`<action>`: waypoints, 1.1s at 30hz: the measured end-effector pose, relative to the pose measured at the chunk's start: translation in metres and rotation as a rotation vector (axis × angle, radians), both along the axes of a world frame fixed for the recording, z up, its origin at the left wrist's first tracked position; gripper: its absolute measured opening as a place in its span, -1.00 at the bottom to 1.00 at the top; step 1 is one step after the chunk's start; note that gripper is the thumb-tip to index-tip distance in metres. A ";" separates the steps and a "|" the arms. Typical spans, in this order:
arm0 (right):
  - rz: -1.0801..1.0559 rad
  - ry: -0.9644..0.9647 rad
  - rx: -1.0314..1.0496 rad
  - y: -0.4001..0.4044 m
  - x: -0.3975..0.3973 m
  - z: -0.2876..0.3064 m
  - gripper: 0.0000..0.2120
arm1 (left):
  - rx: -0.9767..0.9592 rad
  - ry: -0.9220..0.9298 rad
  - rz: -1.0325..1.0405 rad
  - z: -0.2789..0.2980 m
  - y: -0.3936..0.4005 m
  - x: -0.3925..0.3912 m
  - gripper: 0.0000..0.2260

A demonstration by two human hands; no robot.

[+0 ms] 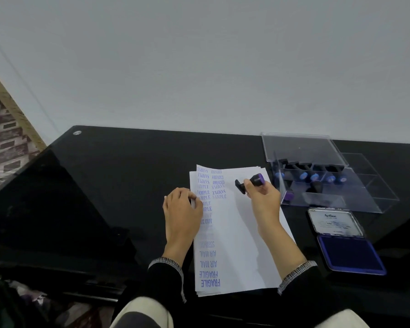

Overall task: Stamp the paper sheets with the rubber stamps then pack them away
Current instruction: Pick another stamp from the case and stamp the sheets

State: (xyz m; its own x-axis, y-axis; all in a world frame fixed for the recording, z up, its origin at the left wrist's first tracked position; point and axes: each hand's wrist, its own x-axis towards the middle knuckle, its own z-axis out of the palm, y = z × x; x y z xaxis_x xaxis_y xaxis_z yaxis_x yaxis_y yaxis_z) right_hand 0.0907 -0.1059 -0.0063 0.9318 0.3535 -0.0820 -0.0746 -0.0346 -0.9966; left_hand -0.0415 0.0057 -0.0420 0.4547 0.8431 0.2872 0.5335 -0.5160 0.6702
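Left hand: our left hand lies on the left edge of the paper sheets, fingers curled over the margin and pinning the stack to the black table; whether the thumb grips the edge we cannot tell.
Paper: the top sheet carries two columns of blue marks down its left side, SAMPLE and AMENDED at the far end, AIR MAIL and FRAGILE nearest us; the right half is blank.
Right hand: our right hand holds a rubber stamp by its handle, purple cap pointing right, black base tipped left and lifted above the upper blank part of the sheet.
Doing it well: we judge the next print goes beside the AMENDED column; level the base first, come straight down, press evenly without rocking and lift cleanly, while the left hand stops the stack creeping.
Storage box: the clear case sits just right of the paper, lid up, more stamps lying in its compartments.
Ink pad: the open ink pad lies near the front right, well clear of the sheets.
Hard to make out: the stamp face is turned from us, so its wording and inking are unknown; several mid-page prints are faint or covered by our left hand, and the sheet count is unclear.
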 end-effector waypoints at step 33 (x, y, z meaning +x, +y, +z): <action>0.229 -0.504 -0.459 -0.222 0.017 0.019 -0.80 | 0.168 0.196 -0.683 0.002 -0.170 0.070 -0.64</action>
State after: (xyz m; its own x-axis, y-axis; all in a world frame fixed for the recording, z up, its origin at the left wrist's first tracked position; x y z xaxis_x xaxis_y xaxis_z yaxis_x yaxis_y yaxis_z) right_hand 0.1072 -0.3278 0.0130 0.8017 0.5781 0.1517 0.4506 -0.4177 -0.7890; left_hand 0.0282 -0.1647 -0.0401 0.9197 0.3052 0.2468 0.1584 -0.8639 0.4781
